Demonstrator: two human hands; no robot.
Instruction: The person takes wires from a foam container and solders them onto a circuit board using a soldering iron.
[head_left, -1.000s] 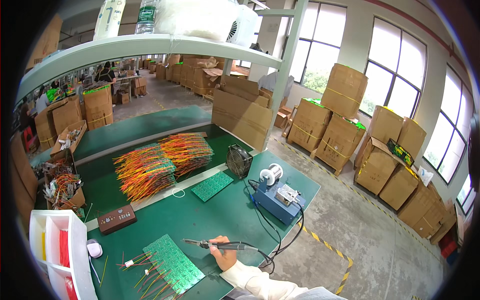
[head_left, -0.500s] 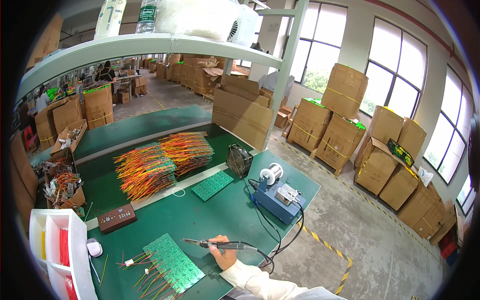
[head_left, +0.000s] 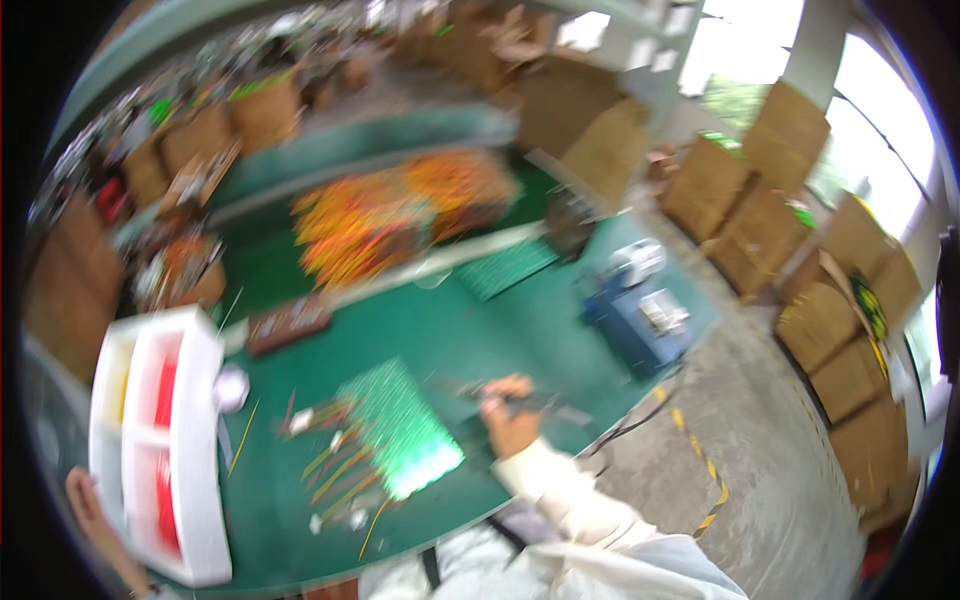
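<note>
My right hand (head_left: 512, 418) is closed around a dark soldering iron (head_left: 545, 403), its tip pointing left above the table. Just left of that tip lies a green circuit board panel (head_left: 405, 430), with red, yellow and dark wires (head_left: 340, 462) along its left side. At the far left, my left hand (head_left: 88, 500) is beside the outer wall of a white divided bin (head_left: 205, 450). Motion smears its fingers, and whether it touches the bin cannot be made out. Red and yellow wires lie in the bin's compartments.
A blue soldering unit (head_left: 640, 325) with a white spool (head_left: 638, 262) stands at the right table edge. Behind are a second green panel (head_left: 508, 268), a dark fan (head_left: 571, 222), a brown control box (head_left: 290, 325) and piled wired boards (head_left: 400, 215). Cardboard boxes (head_left: 755, 215) stand at right.
The view has swung, shifting the scene rightward and blurring it. My left hand has come into view beside the white bin. My right hand still holds the soldering iron.
</note>
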